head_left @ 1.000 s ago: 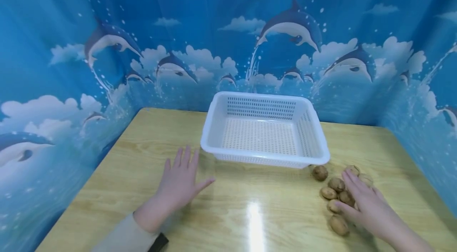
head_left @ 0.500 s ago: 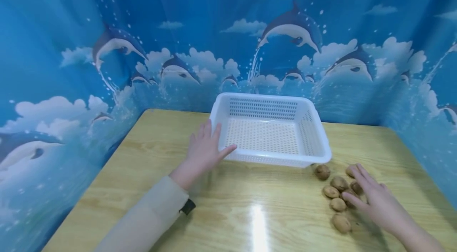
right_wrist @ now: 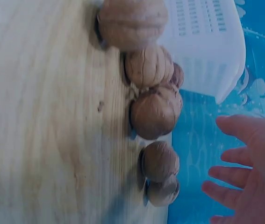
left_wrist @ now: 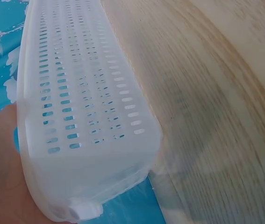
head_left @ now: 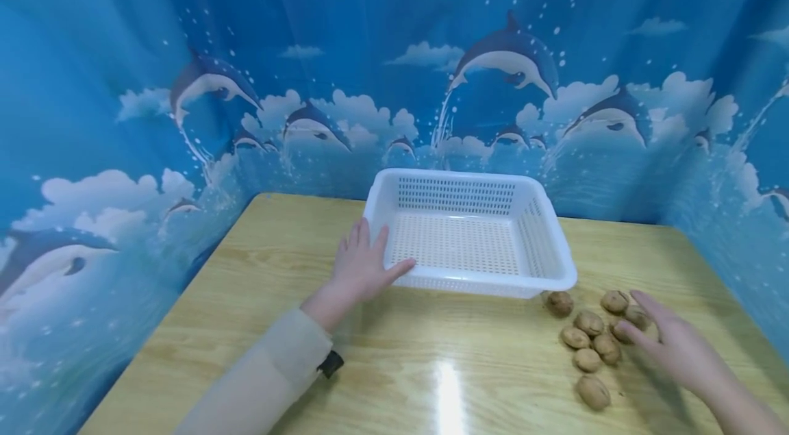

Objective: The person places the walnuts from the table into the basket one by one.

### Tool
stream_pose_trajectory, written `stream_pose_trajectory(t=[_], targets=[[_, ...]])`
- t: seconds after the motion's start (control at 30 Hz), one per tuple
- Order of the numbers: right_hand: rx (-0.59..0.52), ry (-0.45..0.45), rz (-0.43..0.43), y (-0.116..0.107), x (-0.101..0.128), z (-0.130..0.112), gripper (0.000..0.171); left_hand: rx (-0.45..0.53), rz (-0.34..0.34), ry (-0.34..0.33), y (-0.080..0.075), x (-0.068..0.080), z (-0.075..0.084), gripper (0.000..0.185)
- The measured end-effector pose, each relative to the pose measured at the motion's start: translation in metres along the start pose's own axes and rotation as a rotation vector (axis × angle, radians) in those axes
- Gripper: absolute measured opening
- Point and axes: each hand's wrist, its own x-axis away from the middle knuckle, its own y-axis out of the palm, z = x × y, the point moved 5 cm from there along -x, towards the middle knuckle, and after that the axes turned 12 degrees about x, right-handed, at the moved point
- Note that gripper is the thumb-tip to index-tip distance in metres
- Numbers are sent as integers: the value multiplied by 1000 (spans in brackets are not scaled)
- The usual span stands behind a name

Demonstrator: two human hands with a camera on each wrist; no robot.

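A white perforated plastic basket (head_left: 557, 264) stands empty at the back middle of the wooden table (head_left: 246, 298). My left hand (head_left: 364, 267) lies flat against its near left corner, fingers straight, thumb along the front wall. The left wrist view shows the basket's side wall (left_wrist: 81, 102) close up. Several walnuts (head_left: 588, 339) lie in a cluster on the table to the right of the basket. My right hand (head_left: 668, 342) hovers open beside them, fingers spread, holding nothing. The right wrist view shows the walnuts (right_wrist: 153, 112) in a row with my fingers (right_wrist: 237, 156) apart from them.
A blue curtain printed with dolphins (head_left: 511, 58) and clouds closes the table in on the back and both sides. A bright light glare (head_left: 450, 387) lies on the table's front middle.
My left hand moved forward from the bare table onto the basket's near left corner. My right hand drew back to the right, off the walnuts.
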Motion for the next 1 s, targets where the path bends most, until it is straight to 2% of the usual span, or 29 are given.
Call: stream_pose_trajectory(t=[0.33,0.63,0.83,1.0], targets=[[5,67,-45,-6,-16,30,68,3,15,-10,-3,6,1,93],[-24,77,-115,12,-24,50,73,28,16,-24,3,7,2,93],[-45,106,-181,21,-25,58,74,6,21,-32,7,5,1,93],[-31,103,-177,23,-28,57,73,-9,45,-21,4,4,0,92]])
